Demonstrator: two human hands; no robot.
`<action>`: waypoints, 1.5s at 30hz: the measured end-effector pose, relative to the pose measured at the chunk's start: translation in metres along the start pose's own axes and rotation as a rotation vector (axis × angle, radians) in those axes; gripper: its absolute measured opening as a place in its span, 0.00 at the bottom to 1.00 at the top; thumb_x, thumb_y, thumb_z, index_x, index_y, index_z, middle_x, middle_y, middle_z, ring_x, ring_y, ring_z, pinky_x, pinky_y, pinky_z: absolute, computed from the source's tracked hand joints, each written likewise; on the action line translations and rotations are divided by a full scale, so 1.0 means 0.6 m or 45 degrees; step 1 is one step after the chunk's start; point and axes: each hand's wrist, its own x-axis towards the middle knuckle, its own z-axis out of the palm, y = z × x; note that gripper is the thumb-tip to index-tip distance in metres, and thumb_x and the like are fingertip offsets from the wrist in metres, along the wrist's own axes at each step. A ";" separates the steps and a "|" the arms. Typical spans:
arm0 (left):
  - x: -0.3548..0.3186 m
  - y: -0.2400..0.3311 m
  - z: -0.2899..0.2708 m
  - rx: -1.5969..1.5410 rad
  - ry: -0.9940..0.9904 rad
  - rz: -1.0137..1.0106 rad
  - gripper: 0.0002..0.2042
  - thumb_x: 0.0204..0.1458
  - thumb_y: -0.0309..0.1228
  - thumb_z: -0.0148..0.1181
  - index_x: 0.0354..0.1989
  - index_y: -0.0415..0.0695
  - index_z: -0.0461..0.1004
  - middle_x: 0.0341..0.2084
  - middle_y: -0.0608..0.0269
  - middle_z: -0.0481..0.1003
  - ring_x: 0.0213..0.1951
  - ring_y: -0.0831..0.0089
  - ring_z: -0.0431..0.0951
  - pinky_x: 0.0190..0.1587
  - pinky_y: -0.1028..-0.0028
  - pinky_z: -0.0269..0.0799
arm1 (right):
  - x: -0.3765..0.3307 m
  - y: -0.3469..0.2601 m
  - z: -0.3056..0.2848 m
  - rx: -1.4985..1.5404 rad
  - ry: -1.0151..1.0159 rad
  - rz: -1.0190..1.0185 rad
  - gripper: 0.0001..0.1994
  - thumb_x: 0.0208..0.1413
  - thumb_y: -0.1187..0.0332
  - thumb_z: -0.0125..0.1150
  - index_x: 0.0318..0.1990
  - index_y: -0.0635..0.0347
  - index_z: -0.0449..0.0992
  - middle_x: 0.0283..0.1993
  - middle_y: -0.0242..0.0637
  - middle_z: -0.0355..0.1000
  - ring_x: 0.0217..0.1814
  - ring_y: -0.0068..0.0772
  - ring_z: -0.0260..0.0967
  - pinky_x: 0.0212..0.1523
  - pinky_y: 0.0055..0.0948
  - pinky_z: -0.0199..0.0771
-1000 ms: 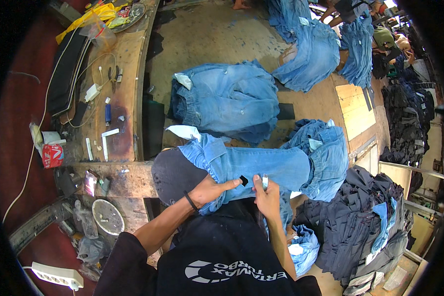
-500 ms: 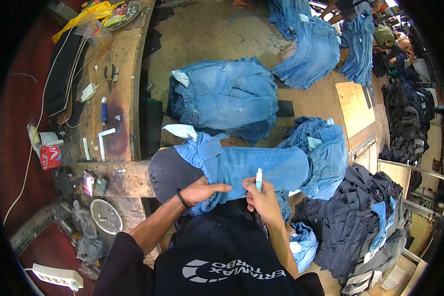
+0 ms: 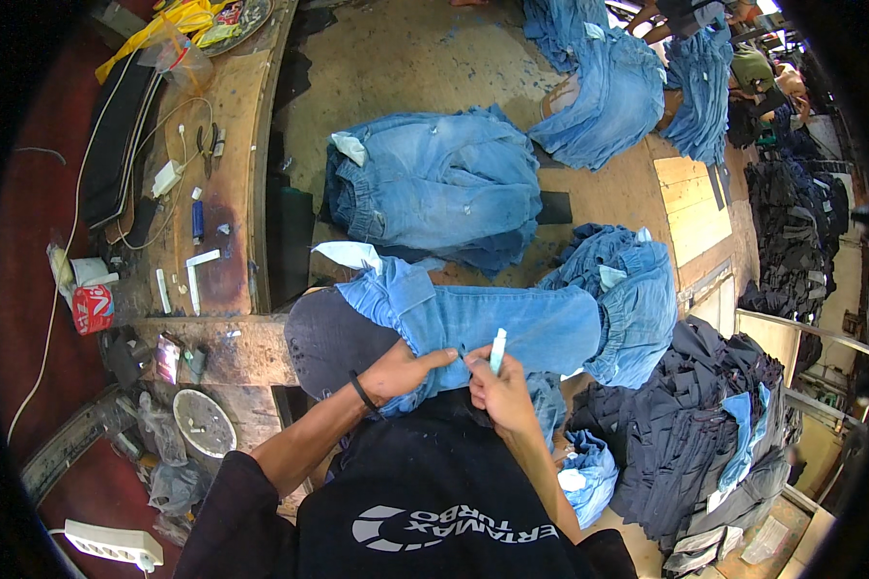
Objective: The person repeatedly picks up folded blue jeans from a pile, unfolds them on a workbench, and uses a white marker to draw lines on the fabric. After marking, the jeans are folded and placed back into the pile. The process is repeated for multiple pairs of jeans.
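A light blue denim trouser leg (image 3: 521,314) is pulled over a long, round-ended board with a dark surface (image 3: 328,338). My left hand (image 3: 401,373) grips the near edge of the denim, thumb flat on top and the other fingers hidden beneath the cloth. In my right hand (image 3: 502,394) is a small whitish pen-like tool (image 3: 498,349), held upright between thumb and fingers. That hand's fingertips meet the cloth just right of my left thumb. At the board's left, the denim bunches up with a white pocket lining (image 3: 348,255) sticking out.
Beyond the board lies a stack of blue jeans (image 3: 434,188), with another bundle (image 3: 637,299) at its right end. Dark garments (image 3: 666,434) are heaped at the right. Pliers (image 3: 208,150) and a blue lighter-like object (image 3: 198,217) lie on the left bench. A power strip (image 3: 114,543) is at lower left.
My right hand has shifted slightly left, closer to my left thumb, still holding the pen-like tool. My left hand keeps its grip on the denim. The whole view has shifted slightly.
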 end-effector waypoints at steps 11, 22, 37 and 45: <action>-0.004 -0.003 0.002 0.032 -0.003 0.085 0.19 0.63 0.33 0.65 0.59 0.38 0.75 0.52 0.63 0.79 0.53 0.74 0.77 0.59 0.69 0.72 | 0.000 0.005 0.002 -0.140 -0.036 -0.052 0.06 0.66 0.68 0.61 0.40 0.61 0.73 0.21 0.23 0.58 0.18 0.13 0.52 0.17 0.19 0.47; -0.002 -0.006 -0.001 0.091 0.004 0.058 0.20 0.63 0.32 0.64 0.60 0.38 0.73 0.53 0.63 0.78 0.55 0.73 0.76 0.60 0.68 0.71 | -0.006 0.014 0.004 -0.206 0.011 -0.139 0.06 0.66 0.68 0.61 0.39 0.60 0.73 0.20 0.22 0.59 0.18 0.12 0.51 0.17 0.20 0.45; -0.017 -0.009 -0.005 0.026 0.010 0.042 0.18 0.63 0.30 0.62 0.58 0.36 0.74 0.52 0.62 0.79 0.53 0.73 0.77 0.58 0.68 0.73 | -0.005 0.014 -0.002 0.100 -0.036 0.076 0.07 0.66 0.66 0.63 0.40 0.60 0.74 0.20 0.21 0.59 0.18 0.12 0.52 0.18 0.19 0.47; -0.015 -0.007 -0.001 0.056 0.035 0.080 0.19 0.63 0.31 0.64 0.59 0.36 0.73 0.52 0.62 0.78 0.54 0.73 0.76 0.58 0.68 0.72 | 0.001 0.011 0.007 -0.123 -0.081 -0.040 0.07 0.66 0.67 0.63 0.39 0.60 0.74 0.20 0.21 0.58 0.17 0.12 0.50 0.18 0.19 0.46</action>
